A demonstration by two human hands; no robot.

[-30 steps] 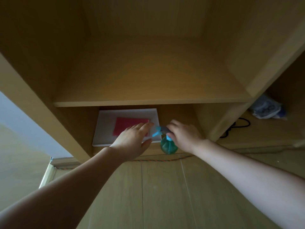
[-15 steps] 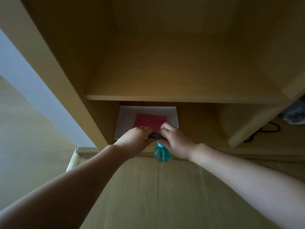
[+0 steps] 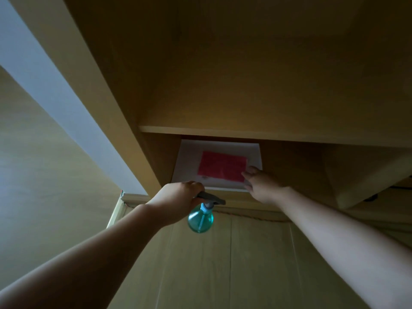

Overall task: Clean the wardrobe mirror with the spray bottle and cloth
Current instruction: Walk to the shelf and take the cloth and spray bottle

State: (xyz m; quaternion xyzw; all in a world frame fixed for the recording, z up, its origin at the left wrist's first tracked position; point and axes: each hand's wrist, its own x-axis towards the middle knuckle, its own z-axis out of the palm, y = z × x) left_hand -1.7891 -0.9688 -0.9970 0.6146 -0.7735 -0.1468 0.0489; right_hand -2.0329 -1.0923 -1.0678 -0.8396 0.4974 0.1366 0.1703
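Note:
A green spray bottle (image 3: 200, 219) with a dark trigger head hangs in front of the wardrobe's lower compartment, and my left hand (image 3: 178, 197) grips it by the head. A pink cloth (image 3: 221, 166) lies flat on a white box (image 3: 188, 159) in that lower compartment. My right hand (image 3: 259, 184) reaches to the cloth's right front corner, its fingertips touching the cloth and the box edge. No mirror shows in this view.
A wooden shelf board (image 3: 245, 132) runs just above the box, with an open compartment over it. The wardrobe's side panel (image 3: 89, 85) slants along the left. A wood floor (image 3: 223, 264) lies below. A dark cable (image 3: 372, 198) lies at the right.
The bottle has passed from my right hand to my left, which now holds it alone. My right hand has moved right and forward onto the cloth's corner. The view has shifted right.

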